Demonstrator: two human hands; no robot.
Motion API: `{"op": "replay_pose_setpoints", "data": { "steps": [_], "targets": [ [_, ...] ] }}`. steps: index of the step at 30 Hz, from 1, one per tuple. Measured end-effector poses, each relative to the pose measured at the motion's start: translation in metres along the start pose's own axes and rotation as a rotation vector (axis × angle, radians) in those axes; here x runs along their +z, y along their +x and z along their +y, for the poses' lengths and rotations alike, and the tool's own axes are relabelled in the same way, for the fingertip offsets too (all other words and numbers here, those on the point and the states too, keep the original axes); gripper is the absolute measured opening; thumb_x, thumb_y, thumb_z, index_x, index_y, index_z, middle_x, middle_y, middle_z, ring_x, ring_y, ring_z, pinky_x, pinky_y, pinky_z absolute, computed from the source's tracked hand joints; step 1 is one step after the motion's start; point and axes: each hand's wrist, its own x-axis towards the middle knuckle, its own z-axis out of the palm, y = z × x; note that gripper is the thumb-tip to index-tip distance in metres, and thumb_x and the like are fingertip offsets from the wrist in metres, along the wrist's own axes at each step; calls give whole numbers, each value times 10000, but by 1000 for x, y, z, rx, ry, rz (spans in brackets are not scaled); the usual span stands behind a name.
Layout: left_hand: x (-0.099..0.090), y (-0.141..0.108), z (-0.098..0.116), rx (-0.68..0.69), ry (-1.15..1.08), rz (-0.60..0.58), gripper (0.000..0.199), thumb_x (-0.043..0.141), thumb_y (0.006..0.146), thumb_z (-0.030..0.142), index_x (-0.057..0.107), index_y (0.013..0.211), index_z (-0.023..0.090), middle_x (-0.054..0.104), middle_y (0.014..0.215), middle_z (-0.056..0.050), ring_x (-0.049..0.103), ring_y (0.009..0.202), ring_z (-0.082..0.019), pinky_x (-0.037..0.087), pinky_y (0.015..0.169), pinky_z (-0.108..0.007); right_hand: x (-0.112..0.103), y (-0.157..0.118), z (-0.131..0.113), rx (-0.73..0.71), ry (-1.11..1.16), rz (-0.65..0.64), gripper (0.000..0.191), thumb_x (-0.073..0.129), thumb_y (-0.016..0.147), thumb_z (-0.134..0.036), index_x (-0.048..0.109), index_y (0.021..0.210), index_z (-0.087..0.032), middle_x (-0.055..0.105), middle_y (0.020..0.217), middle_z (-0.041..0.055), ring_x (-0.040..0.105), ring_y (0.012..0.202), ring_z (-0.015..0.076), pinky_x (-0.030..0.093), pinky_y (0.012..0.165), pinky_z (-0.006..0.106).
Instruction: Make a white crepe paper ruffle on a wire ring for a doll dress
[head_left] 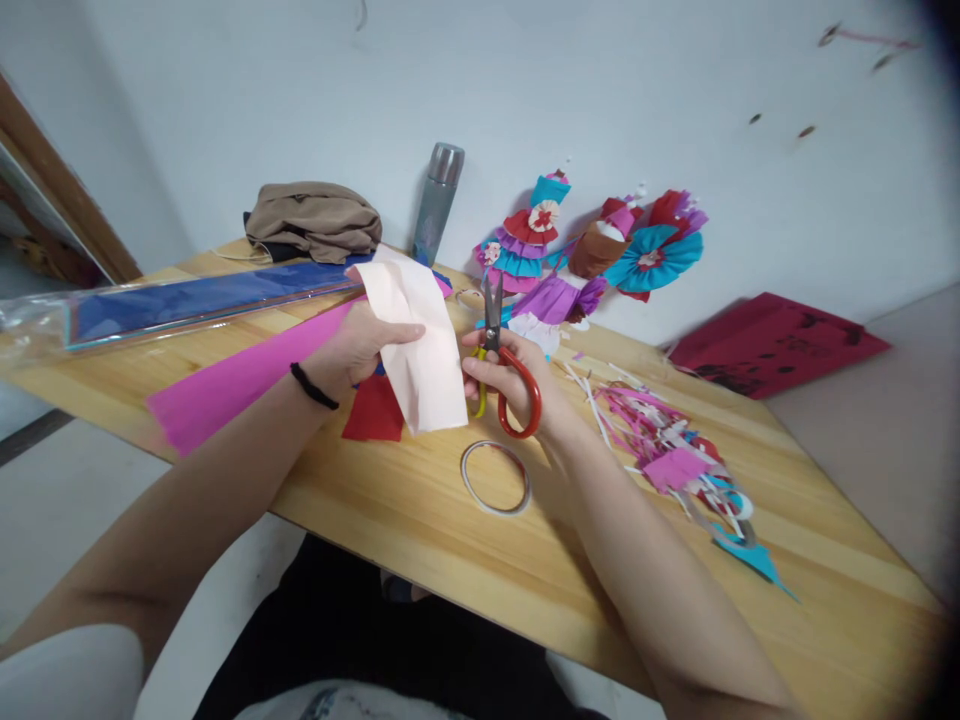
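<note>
A pale cream sheet of paper [424, 350] hangs from my left hand [367, 340], the thumb pressed on its front face. Close by on the right, my right hand [517, 370] grips scissors [493, 320] with one red and one yellow handle. Their blades point up and away from me, slightly apart, with no paper between them. A red paper piece [373, 410] lies on the table, partly hidden behind the cream sheet. Below my hands a roll of thin tape [495, 478] lies flat on the wood.
Pink paper [225, 385] and plastic-wrapped blue paper [217, 300] lie left. Behind stand a brown cloth [315, 220], a grey bottle [439, 205] and paper-dressed figures [577, 260]. Paper scraps [679, 465] and a dark red bag [772, 345] are right. The table's front edge [420, 565] is near me.
</note>
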Motion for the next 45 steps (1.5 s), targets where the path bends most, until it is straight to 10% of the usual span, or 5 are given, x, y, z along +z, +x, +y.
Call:
{"op": "replay_pose_setpoints", "data": {
  "steps": [5, 12, 45],
  "targets": [
    [-2, 4, 12, 342, -107, 280, 320, 784, 563, 45, 662, 852, 107, 720, 1029, -95, 656, 1036, -276, 511, 983, -436, -20, -14, -18, -90, -33, -256, 412, 627, 824, -546, 573, 1022, -188, 618, 791, 24, 604, 687, 158, 497, 653, 316],
    [-6, 9, 22, 442, -217, 496, 348, 719, 624, -22, 657, 937, 117, 715, 1082, -114, 636, 1129, -298, 506, 1019, -463, -54, -20, -20, -2, -67, -680, 557, 451, 902, -631, 609, 1134, -149, 653, 972, 121, 627, 775, 194, 496, 709, 348],
    [-2, 12, 4, 534, -159, 402, 522, 855, 514, 149, 674, 1004, 136, 741, 1016, -82, 687, 1011, -240, 559, 944, -363, -32, -17, -17, 114, 8, -543, 677, 413, 821, -771, 604, 990, -144, 620, 710, 57, 530, 552, 138, 443, 524, 275]
  ]
}}
